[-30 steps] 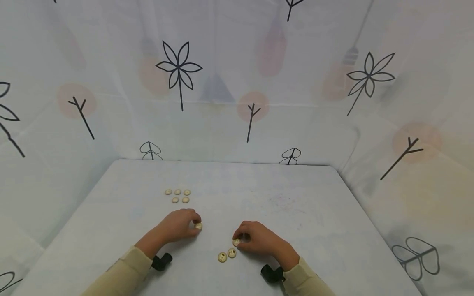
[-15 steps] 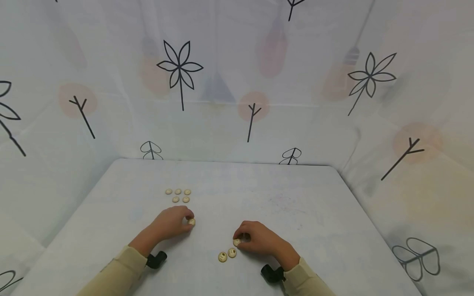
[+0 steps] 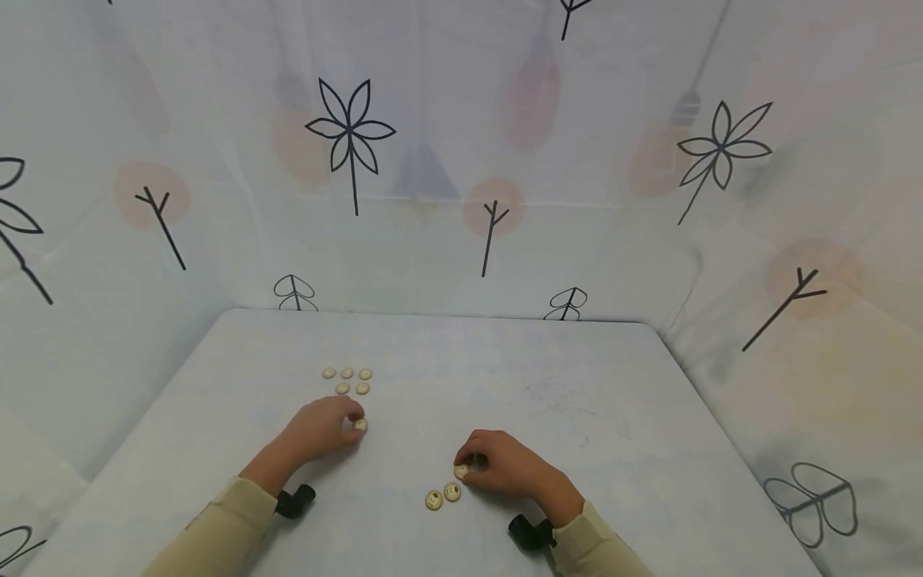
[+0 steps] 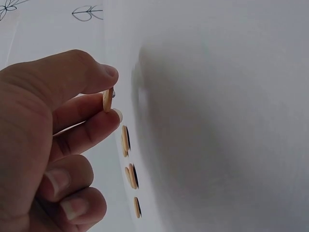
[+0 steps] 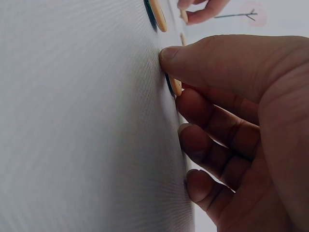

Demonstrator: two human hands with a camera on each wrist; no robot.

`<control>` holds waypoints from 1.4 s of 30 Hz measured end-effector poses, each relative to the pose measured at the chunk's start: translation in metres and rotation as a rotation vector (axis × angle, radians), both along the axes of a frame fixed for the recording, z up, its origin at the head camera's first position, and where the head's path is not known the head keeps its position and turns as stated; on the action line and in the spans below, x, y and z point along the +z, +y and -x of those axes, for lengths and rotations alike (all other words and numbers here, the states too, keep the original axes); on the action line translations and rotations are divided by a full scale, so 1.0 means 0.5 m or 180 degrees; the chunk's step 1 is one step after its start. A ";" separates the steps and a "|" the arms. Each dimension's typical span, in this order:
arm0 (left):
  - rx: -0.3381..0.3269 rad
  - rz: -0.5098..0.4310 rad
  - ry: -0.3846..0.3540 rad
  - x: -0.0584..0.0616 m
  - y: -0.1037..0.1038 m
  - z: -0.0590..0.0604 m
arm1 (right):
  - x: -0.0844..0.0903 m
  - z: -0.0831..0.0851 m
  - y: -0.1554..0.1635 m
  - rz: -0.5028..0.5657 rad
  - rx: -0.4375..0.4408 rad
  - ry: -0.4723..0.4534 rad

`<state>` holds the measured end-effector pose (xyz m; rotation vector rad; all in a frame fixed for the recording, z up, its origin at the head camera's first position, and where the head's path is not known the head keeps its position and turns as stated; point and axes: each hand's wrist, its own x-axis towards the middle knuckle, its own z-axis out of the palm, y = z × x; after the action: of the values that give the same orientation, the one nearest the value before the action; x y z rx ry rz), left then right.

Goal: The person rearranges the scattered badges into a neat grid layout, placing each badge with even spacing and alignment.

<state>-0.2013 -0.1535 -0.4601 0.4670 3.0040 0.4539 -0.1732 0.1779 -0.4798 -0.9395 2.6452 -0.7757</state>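
Observation:
My left hand [image 3: 320,431] pinches a small round wooden disc [image 4: 108,99] between thumb and fingertips, just above the tabletop. In the head view that disc is just in front of several flat pale discs [image 3: 342,389] laid in two rows. On the right, my right hand [image 3: 505,463] holds another wooden disc [image 3: 461,472] by thumb and forefinger, low at the table surface. Dark marks show on its face. Beside that hand lie two more marked discs, a nearer one [image 3: 433,500] and one closer to the fingers [image 3: 452,492].
The white table [image 3: 548,361] has rounded far corners. A pale cloth [image 3: 425,256] with printed plants and coloured shapes surrounds it on the back and sides. Black cameras sit on the left wrist [image 3: 296,502] and the right wrist [image 3: 530,534].
My left hand has moved left and slightly away from me with its disc, closer to the rows. The right hand and its disc have stayed in place.

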 end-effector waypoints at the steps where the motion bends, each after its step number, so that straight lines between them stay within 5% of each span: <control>1: 0.0018 0.0002 -0.0006 0.000 -0.002 0.001 | 0.000 0.000 0.000 -0.0006 -0.0006 -0.0001; 27: 0.0292 -0.0070 -0.0040 -0.001 -0.057 0.025 | 0.005 -0.001 0.000 0.0017 0.0010 -0.0043; 42: 0.0522 -0.0107 -0.0266 0.003 -0.080 0.045 | -0.001 0.001 0.000 0.0025 0.0001 -0.0033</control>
<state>-0.2237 -0.1937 -0.4588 0.1986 2.9696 0.5220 -0.1736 0.1781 -0.4804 -0.9352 2.6349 -0.7893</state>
